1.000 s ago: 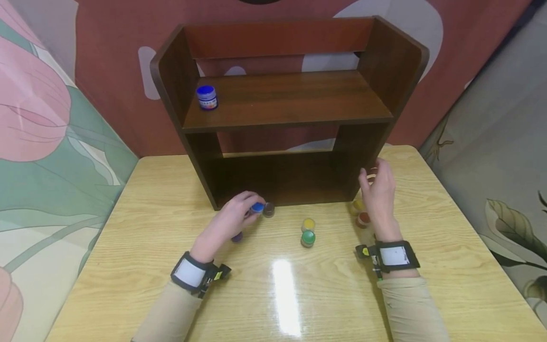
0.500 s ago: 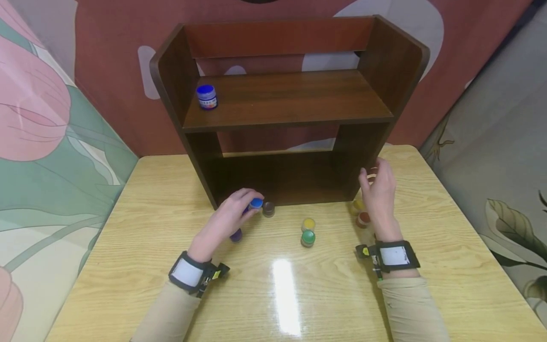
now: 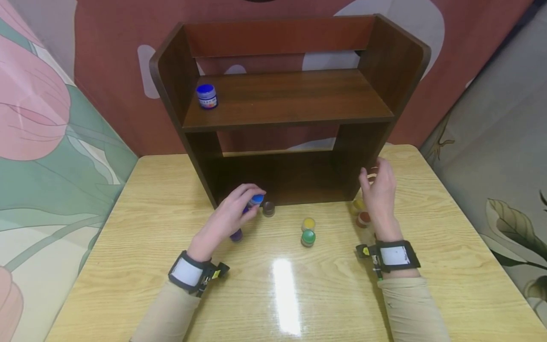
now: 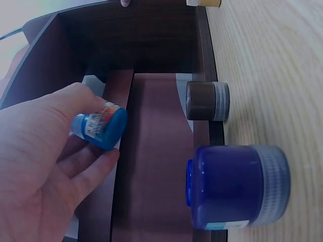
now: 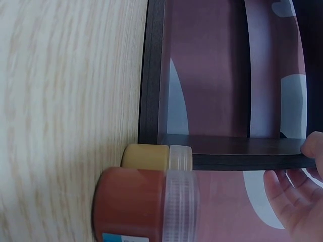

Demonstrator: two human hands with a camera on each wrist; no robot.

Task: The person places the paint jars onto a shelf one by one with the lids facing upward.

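Observation:
My left hand pinches a small blue paint jar between thumb and fingers. In the head view this jar is by the front of the dark wooden shelf. A brown jar stands close to the right of it. Purple-blue paint shows under the hand, and a dark purple jar stands nearer me, partly hidden by the wrist. My right hand grips the shelf's right side panel, thumb on one side and fingers on the other.
A larger blue jar stands on the upper shelf board at left. Yellow and green jars stand mid-table. Near my right wrist are another yellow jar and a red-brown jar. Patterned cloth hangs around the table.
My left hand has risen slightly with the blue jar, which has moved up in the view, away from the brown jar. My right hand stays on the panel.

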